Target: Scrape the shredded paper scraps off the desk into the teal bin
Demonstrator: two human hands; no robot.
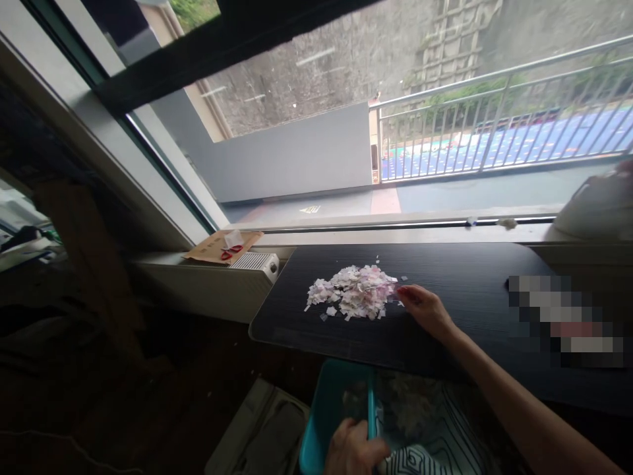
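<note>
A loose heap of small torn paper scraps (363, 290), white with some pink, lies on the dark table. At its right edge is my right hand (426, 311), its fingers drawn together and the tips touching the outermost scraps. Whether a scrap is pinched in them is hidden. Below the table's front edge, a teal plastic bin (316, 402) stands close to my body. My left hand (353, 448) is wrapped over the bin's near rim. Something pale and blurred shows inside the bin.
The black wood-grain table (297, 333) stands against the window. Left of it, red-handled scissors (231, 251) and a brown envelope (202, 249) lie on the sill beside a white radiator (247, 277). A blurred-out object (564, 316) lies on the table's right. A pale box-like object (262, 429) sits on the floor.
</note>
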